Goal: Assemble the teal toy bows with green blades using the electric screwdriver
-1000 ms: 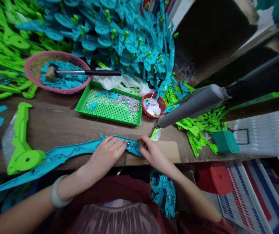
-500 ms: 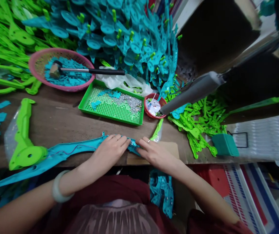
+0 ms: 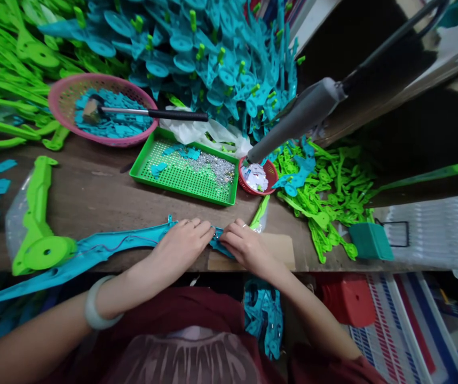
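Note:
A long teal plastic shell (image 3: pixel 120 241), its hollow side up and a thin wire running along it, lies across the front of the table. My left hand (image 3: pixel 184 240) is closed over its middle, fingers bent down on the far rim. Close by on the right, my right hand (image 3: pixel 245 242) has its fingers drawn together on the shell's right part; the fingertips are partly hidden. Small metal parts show in the shell between the hands. A lime-green arm piece with a round disc (image 3: pixel 45 253) adjoins the shell at left, and another green piece (image 3: pixel 259 213) stands past my right hand.
A grey electric screwdriver (image 3: pixel 297 120) hangs over a red basket (image 3: pixel 267 184). Behind the hands sit a green tray (image 3: pixel 165 181) of screws and a pink basket (image 3: pixel 104 140) with a hammer (image 3: pixel 133 112) across it. Teal parts (image 3: pixel 208 69) and green parts (image 3: pixel 329 197) are heaped around.
The screwdriver has swung up and to the left, now over the red basket. My right hand's fingers have bunched closer together on the shell; my left hand stays nearly in place.

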A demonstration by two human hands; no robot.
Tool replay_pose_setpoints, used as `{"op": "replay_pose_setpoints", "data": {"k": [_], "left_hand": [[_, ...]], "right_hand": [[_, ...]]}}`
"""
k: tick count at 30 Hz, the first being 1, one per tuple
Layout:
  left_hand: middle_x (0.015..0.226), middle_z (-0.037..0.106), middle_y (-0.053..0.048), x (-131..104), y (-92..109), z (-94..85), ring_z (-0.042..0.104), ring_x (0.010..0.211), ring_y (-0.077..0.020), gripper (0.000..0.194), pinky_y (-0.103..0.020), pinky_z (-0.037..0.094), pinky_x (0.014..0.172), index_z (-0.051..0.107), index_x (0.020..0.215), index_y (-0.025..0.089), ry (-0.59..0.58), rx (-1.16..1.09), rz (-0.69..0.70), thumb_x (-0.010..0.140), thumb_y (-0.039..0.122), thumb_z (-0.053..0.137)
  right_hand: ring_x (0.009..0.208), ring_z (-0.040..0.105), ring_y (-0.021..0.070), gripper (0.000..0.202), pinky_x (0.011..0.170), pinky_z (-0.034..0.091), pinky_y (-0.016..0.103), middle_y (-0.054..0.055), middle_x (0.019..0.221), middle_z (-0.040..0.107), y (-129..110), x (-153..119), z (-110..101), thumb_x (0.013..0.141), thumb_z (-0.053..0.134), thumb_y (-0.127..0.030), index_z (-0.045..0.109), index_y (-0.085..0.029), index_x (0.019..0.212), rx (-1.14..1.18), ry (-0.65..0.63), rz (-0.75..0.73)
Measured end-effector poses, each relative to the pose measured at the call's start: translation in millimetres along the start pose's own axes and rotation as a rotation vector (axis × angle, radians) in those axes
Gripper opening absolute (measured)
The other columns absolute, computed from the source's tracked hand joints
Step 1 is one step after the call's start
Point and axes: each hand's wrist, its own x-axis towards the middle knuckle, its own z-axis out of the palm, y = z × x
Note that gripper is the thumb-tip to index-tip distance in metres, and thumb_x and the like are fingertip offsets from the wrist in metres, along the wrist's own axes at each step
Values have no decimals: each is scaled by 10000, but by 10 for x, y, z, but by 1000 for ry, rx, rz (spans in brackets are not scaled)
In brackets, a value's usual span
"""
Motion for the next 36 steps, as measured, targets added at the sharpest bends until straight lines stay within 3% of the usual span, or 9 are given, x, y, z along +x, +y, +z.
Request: {"op": "replay_pose_setpoints", "data": {"k": [9, 18, 21, 27, 32, 36], "left_hand": [[1008, 654, -64, 13, -1, -13, 613, 899, -239, 226, -361, 451, 741, 640, 1160, 156, -28, 6, 20, 960, 93, 557], [1003, 662, -74, 33, 8, 4, 630, 906, -253, 187, -377, 472, 746, 662, 1093, 154, -30, -1, 7, 955, 86, 556], [1018, 670, -80, 41, 9, -7, 639, 911, -259, 194, -388, 488, 749, 663, 1099, 145, -41, 15, 8, 957, 84, 545], [1055, 677, -85, 47, 18, -39, 650, 947, -272, 254, -409, 513, 774, 658, 1171, 145, -58, -4, -8, 958, 81, 535], [1112, 681, -100, 51, 32, -55, 655, 988, -270, 284, -407, 527, 800, 659, 1201, 149, -107, 0, -22, 951, 69, 552], [1118, 679, -98, 55, 38, -72, 650, 995, -269, 297, -406, 531, 808, 651, 1234, 159, -128, 4, -33, 959, 92, 562]], "right_hand": [[883, 493, 225, 182, 767, 420, 335, 72, 860, 601, 39, 72, -50, 1035, 470, -217, 609, -171, 927, -4, -50, 87], [893, 491, 229, 177, 786, 437, 342, 76, 900, 596, 103, 192, -98, 1026, 459, -166, 600, -171, 919, -244, -158, -54], [927, 511, 234, 171, 812, 449, 348, 81, 915, 595, 115, 205, -121, 1024, 456, -153, 600, -161, 931, -229, -177, -79], [865, 526, 191, 130, 764, 462, 311, 67, 944, 551, -49, 77, -144, 1017, 458, -147, 578, -165, 970, 96, -92, 144], [931, 518, 209, 256, 806, 476, 338, 123, 1066, 510, -169, -49, -92, 986, 376, -61, 596, -164, 905, -11, -8, 293], [828, 558, 187, 167, 761, 470, 314, 70, 916, 571, -132, -66, -104, 963, 477, -93, 629, -162, 962, 102, -13, 338]]}}
